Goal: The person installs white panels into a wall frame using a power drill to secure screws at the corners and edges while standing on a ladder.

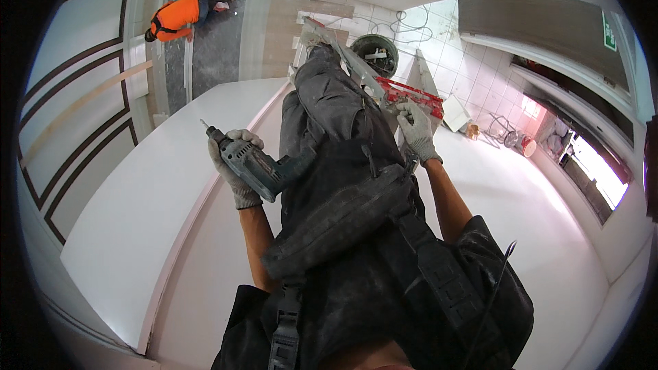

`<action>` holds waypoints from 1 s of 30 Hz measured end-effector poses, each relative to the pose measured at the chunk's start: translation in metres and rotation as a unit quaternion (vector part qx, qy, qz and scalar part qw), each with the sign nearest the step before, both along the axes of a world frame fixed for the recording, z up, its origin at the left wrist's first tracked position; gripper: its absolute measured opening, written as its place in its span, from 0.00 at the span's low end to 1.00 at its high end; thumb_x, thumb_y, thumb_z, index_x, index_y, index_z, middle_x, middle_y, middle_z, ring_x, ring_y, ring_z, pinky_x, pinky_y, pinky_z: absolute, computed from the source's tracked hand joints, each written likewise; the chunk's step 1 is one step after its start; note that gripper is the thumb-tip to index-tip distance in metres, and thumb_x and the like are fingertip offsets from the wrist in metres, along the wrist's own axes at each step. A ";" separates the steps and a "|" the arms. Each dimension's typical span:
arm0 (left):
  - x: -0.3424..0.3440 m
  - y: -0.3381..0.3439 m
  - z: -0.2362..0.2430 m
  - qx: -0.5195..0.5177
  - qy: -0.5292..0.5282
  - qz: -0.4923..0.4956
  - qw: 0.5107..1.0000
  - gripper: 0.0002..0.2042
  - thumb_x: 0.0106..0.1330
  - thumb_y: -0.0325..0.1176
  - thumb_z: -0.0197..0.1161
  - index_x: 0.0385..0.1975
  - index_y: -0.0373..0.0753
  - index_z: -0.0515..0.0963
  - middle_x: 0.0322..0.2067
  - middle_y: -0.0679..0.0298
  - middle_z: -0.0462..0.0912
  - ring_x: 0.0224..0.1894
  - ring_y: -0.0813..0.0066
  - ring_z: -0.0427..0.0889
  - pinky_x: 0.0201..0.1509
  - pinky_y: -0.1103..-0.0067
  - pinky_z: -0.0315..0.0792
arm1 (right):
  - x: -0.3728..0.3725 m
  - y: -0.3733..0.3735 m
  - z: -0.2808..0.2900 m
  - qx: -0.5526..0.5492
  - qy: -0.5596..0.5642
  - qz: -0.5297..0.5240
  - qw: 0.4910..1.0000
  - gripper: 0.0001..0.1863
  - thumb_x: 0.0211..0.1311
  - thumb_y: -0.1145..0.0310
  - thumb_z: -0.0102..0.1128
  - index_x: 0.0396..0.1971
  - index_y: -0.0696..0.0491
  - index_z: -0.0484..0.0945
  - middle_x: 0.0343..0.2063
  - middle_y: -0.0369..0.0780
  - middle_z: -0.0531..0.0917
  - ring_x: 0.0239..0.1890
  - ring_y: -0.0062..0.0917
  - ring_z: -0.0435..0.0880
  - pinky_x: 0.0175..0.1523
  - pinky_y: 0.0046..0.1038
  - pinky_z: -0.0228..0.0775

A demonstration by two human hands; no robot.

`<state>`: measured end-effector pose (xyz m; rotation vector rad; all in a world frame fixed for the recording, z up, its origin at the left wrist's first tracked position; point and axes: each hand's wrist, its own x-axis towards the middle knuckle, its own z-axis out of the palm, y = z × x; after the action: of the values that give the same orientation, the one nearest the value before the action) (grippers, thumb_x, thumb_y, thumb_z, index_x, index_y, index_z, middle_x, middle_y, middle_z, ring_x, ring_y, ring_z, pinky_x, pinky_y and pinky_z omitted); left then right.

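Note:
My left hand (236, 168), in a pale knit work glove, is wrapped round the body of a blue-grey power drill (252, 163). Its bit points up and to the left, and its handle end lies against my dark trousers. My right hand (415, 125), gloved the same way, is beside my right thigh with its fingers curled together. Whatever may be between those fingers is too small to make out. Just beyond this hand is a red tray-like piece (415, 94) with small things on it that I cannot name.
A white panel with a pinkish edge (199, 199) runs along my left. Beyond my feet stands a dark bucket (374, 55) by loose cables (415, 24) on white tiles. A person in an orange top (179, 17) bends low at far left. A red-and-white bucket (526, 145) stands right.

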<state>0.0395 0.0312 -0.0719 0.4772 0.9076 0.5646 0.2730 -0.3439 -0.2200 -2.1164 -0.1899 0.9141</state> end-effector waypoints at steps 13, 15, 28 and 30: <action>0.022 0.043 0.061 0.246 0.068 -0.247 0.935 0.22 0.69 0.47 0.54 0.35 0.30 0.83 0.32 0.57 0.85 0.34 0.72 0.81 0.42 0.77 0.74 | 0.032 0.206 0.152 0.283 0.069 0.001 0.957 0.06 0.74 0.71 0.61 0.44 0.58 0.80 0.36 0.34 0.85 0.37 0.16 0.80 0.47 0.20 0.74; 0.013 0.045 0.078 0.197 0.081 -0.281 0.936 0.13 0.66 0.34 0.56 0.35 0.30 0.84 0.32 0.62 0.86 0.38 0.78 0.81 0.46 0.79 0.74 | 0.018 0.251 0.193 0.279 0.146 0.067 0.947 0.06 0.74 0.72 0.62 0.45 0.57 0.80 0.37 0.35 0.85 0.39 0.16 0.81 0.50 0.20 0.74; 0.002 0.067 0.133 0.315 0.181 -0.336 0.869 0.13 0.66 0.39 0.68 0.37 0.34 0.87 0.27 0.68 0.84 0.33 0.80 0.80 0.42 0.77 0.75 | -0.014 0.370 0.299 0.409 0.225 0.197 0.862 0.08 0.72 0.76 0.65 0.48 0.59 0.85 0.40 0.35 0.88 0.42 0.17 0.85 0.51 0.22 0.79; 0.002 0.066 0.137 0.315 0.167 -0.341 0.870 0.15 0.67 0.42 0.70 0.35 0.34 0.86 0.28 0.69 0.83 0.33 0.80 0.79 0.41 0.76 0.74 | -0.014 0.368 0.306 0.409 0.210 0.207 0.863 0.09 0.73 0.74 0.65 0.49 0.59 0.84 0.41 0.36 0.88 0.44 0.18 0.86 0.53 0.24 0.79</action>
<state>0.0413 0.0976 0.0654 1.4603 0.7907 0.0998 0.2586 0.0240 0.0862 -1.0691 -0.6915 1.2371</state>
